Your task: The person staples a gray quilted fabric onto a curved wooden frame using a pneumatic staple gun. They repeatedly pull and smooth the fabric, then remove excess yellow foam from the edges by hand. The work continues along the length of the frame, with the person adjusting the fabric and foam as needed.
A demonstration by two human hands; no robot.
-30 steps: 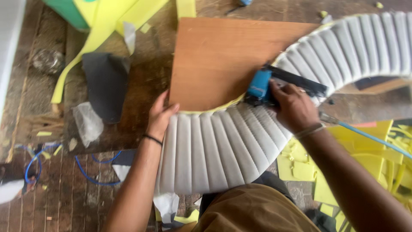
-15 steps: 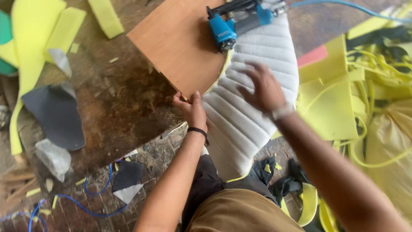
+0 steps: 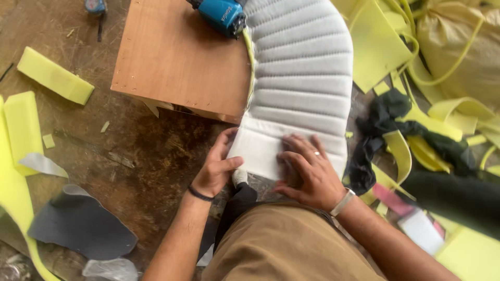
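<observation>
A curved, ribbed white padded panel (image 3: 302,78) lies on a brown wooden board (image 3: 177,57). My left hand (image 3: 216,166) pinches the near left corner of the panel's flat white end, thumb on top. My right hand (image 3: 307,174) lies flat with fingers spread on that same end, pressing it down. A blue staple gun (image 3: 221,14) rests on the board at the top, beside the panel's inner edge, with no hand on it.
Yellow foam strips (image 3: 54,80) and offcuts lie left and right (image 3: 375,47). Dark fabric scraps (image 3: 78,224) sit at the lower left and black cloth (image 3: 385,112) at the right. My tan trouser leg (image 3: 286,244) fills the bottom centre. The floor is rough wood.
My right hand has let go of the staple gun, which now lies on the board. Both hands moved to the panel's near end. The view shifted, bringing the panel closer.
</observation>
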